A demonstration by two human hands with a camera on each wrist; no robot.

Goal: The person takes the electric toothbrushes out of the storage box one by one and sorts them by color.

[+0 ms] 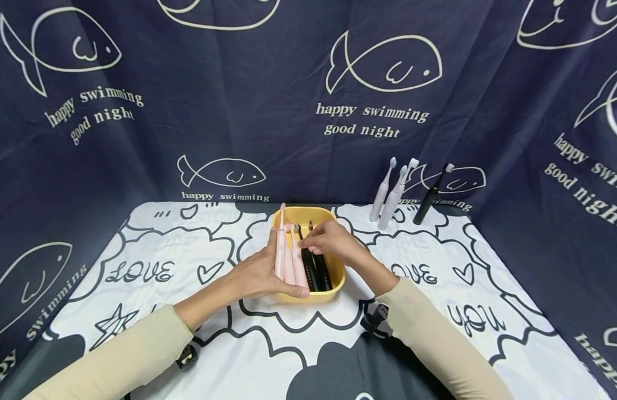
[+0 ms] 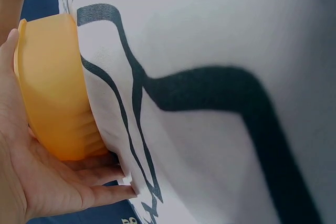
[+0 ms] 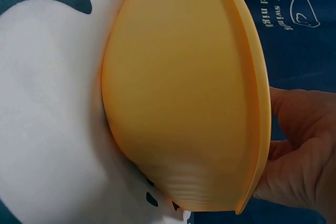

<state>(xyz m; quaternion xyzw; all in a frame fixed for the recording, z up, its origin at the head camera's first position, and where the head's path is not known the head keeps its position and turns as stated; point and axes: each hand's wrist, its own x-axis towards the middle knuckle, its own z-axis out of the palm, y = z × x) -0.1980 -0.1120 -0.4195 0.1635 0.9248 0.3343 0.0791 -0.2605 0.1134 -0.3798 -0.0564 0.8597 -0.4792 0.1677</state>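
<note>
head view, bin: the yellow bin (image 1: 321, 298) sits mid-table on a white cloth (image 1: 163, 244) with black lines.
in the bin: three pink brushes (image 1: 289, 269) lean on the left; two black brushes (image 1: 310, 271) lean next to them.
left hand (image 1: 260, 273): it holds the bin by its left side, thumb along the front rim.
right hand (image 1: 331, 240): it is over the bin, bent fingers at the neck of one black brush; i can't tell if they pinch it.
back right: white brushes (image 1: 388, 208) and a lone black brush (image 1: 427, 205) stand up near a blue curtain (image 1: 288, 111).
left wrist view, left hand: its thumb is at the rim, with long fingers by the bin's wall.
right wrist view, right hand: the bin hides its fingertips.
</note>
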